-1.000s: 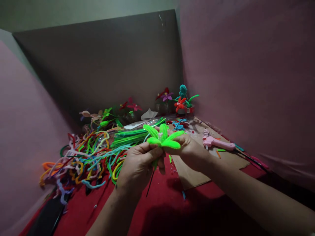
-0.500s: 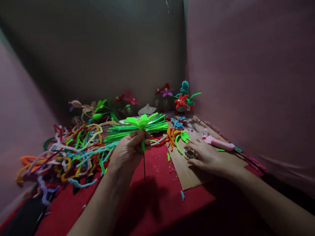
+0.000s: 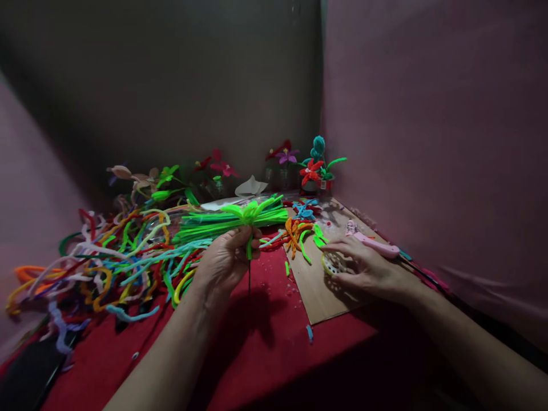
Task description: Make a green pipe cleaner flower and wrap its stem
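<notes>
In my left hand (image 3: 226, 257) a bright green pipe-cleaner flower (image 3: 248, 213) stands upright, pinched just below its petals. Its thin dark stem (image 3: 249, 279) points down over the red cloth. My right hand (image 3: 370, 267) has its thumb and fingers around a small round tape roll (image 3: 334, 265), pale yellow-white with a ring of dark holes. The roll is tilted up, just above a piece of cardboard (image 3: 319, 302). Close to those fingertips lie loose green pipe-cleaner petals (image 3: 318, 237).
A tangle of coloured pipe cleaners (image 3: 141, 251) covers the left side, with a green bundle (image 3: 222, 220) behind my left hand. A pink glue gun (image 3: 377, 245) lies right of my right hand. Finished flowers (image 3: 310, 171) stand along the back; a dark flat device (image 3: 29, 365) lies front left.
My right hand has tipped the tape roll more upright and raised it slightly. The view has shifted a little. My left hand keeps its pinch on the flower.
</notes>
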`<state>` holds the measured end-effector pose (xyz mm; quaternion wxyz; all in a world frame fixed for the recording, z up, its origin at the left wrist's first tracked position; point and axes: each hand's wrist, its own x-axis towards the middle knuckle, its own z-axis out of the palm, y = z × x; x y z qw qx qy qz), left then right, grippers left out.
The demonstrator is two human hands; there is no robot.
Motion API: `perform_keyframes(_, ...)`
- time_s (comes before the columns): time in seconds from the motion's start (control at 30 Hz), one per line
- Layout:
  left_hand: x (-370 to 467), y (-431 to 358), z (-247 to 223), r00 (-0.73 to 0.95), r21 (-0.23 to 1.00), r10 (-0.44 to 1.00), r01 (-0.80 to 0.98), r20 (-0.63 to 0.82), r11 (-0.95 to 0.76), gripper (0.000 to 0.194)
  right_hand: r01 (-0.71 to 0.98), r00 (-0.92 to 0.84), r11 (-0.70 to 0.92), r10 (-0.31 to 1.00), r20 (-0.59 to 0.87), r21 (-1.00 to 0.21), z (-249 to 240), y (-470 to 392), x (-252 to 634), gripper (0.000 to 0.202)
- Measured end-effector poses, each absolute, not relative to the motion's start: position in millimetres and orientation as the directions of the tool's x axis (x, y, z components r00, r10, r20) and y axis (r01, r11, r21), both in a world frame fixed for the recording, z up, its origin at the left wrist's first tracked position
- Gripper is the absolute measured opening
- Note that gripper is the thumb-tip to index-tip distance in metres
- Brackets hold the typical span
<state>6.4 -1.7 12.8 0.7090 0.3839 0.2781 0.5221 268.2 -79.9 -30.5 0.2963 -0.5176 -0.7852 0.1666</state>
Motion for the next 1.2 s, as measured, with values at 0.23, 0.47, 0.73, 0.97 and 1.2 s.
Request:
perform_keyframes(0.23,16,-6,8,0.326,0.851,0.942,-0.47,-0.079,0.234,0.005,0.239,-0.034,0.321,0.946,0.323,-0.916,-29,-60,264,0.038)
perform_keyframes(0.47,18,-9,4,0.41,0.862,0.909,-0.432,-0.075,0.266,0.011,-0.181,0.029,0.285,0.958,0.285,-0.941,-13,-50,256,0.032)
perform_keyframes(0.73,20,-22,10,0.444,0.819,0.896,-0.519,0.013,0.245,0.017,-0.162,-0.166,0.342,0.915,0.368,-0.925,0,-49,221,0.041)
perform_keyframes(0.97,12,-20,14,0.424,0.78,0.899,-0.598,0.112,0.184,0.012,0.033,-0.171,0.527,0.84,0.514,-0.849,5,-43,194,0.054)
perform_keyframes(1.2,11,-16,14,0.422,0.801,0.899,-0.575,0.114,0.168,0.014,0.152,-0.172,0.584,0.81,0.561,-0.797,1,-40,183,0.056)
